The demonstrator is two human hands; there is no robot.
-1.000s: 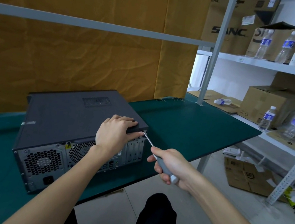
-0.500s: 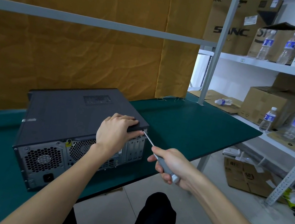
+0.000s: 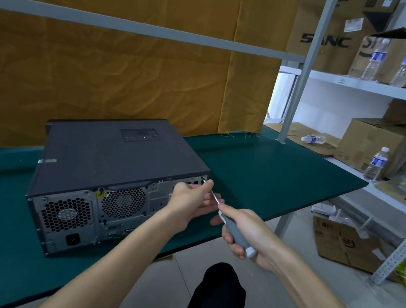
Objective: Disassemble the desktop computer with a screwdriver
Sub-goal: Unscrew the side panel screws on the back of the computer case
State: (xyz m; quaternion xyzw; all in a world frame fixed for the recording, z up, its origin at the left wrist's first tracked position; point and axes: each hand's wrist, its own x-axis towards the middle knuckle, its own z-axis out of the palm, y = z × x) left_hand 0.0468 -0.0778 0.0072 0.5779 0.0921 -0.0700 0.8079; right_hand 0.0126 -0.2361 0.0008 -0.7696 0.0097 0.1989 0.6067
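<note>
Boxes (image 3: pixel 321 36) at 1 o'clock read "SANC", "SF". Desktop computer (image 3: pixel 114 166) on green table (image 3: pixel 273 179), centre-left. Right hand (image 3: pixel 250 235) grips screwdriver (image 3: pixel 233 230); left hand (image 3: pixel 190 200) pinches its shaft at case's rear corner

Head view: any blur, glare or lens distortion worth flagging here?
Head view: the shelf upright bows from wide-angle distortion; lighting is even, with no glare on the computer case; the left hand is slightly soft; the screwdriver in the right hand reads clearly.
</note>
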